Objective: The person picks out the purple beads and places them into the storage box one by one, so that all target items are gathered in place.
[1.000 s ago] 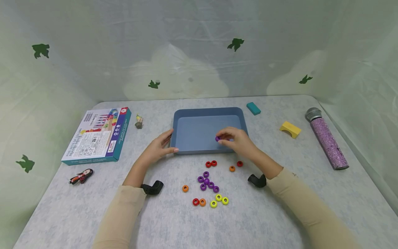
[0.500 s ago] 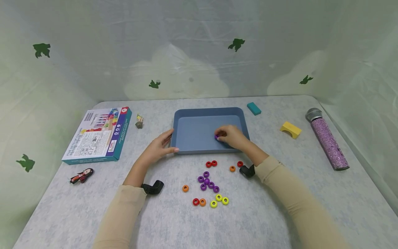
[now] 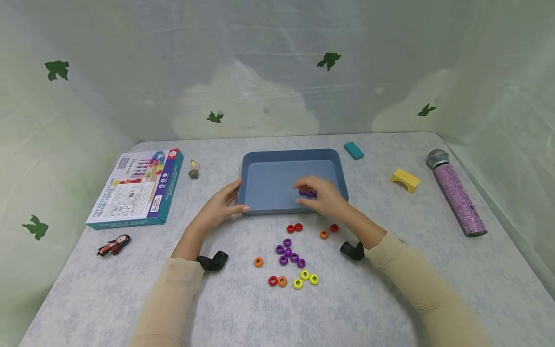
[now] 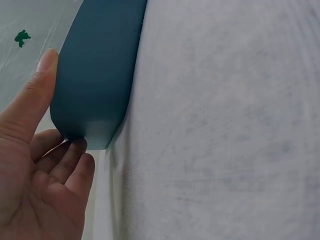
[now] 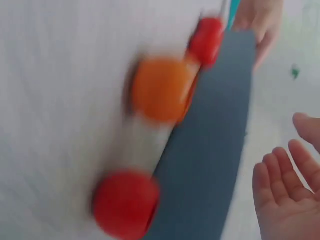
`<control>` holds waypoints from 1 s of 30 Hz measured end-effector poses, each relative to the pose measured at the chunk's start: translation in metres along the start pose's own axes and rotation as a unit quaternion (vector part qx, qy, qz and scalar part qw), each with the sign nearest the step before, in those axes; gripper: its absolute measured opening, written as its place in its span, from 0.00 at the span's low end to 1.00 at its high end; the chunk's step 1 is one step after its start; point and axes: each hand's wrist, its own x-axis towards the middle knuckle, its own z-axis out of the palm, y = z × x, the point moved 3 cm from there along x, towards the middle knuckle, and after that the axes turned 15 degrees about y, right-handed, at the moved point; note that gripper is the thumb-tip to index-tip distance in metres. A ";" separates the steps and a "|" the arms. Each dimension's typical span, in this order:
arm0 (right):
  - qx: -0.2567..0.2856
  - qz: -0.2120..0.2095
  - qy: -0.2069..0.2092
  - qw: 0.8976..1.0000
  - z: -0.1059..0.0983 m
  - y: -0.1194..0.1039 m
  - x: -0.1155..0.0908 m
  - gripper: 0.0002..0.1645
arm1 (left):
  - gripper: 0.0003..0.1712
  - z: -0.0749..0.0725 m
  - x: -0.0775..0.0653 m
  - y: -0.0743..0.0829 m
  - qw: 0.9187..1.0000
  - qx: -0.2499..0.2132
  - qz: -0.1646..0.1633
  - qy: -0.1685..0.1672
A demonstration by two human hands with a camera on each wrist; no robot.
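A shallow blue-grey tray (image 3: 277, 179) lies in the middle of the table in the head view. My left hand (image 3: 221, 205) holds its near left corner, thumb at the front rim and fingers along the left side. In the left wrist view, the left fingers (image 4: 75, 150) bend against the tray's corner (image 4: 95, 90). My right hand (image 3: 325, 196) hovers over the tray's right part with thumb and fingers apart. Purple beads (image 3: 310, 193) show between them, inside the tray. The right wrist view shows the right hand (image 5: 287, 180) with its fingers spread from the thumb, holding nothing.
Several purple beads (image 3: 288, 252) lie loose before the tray, among red (image 3: 291, 229), orange (image 3: 258, 262) and yellow beads (image 3: 305, 275). A game box (image 3: 136, 188) and small doll (image 3: 113, 245) lie left. A teal block (image 3: 353, 151), yellow arch block (image 3: 405, 180) and glittery microphone (image 3: 456, 193) lie right.
My right hand lowered a purple bead into the tray, then let it go, its thumb and fingers parting. My left hand has stayed at the tray's corner.
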 end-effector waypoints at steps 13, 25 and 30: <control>0.057 0.026 -0.154 0.986 0.033 -0.026 -0.050 0.16 | 0.50 0.000 0.000 -0.002 1.000 -0.003 0.003 0.000; -0.012 0.021 -0.159 0.987 0.049 -0.022 -0.059 0.10 | 0.50 0.000 -0.001 -0.001 1.000 0.000 -0.002 0.007; 0.013 0.044 -0.115 0.992 0.035 -0.022 -0.049 0.11 | 0.50 0.000 -0.001 -0.001 1.000 0.000 0.003 0.007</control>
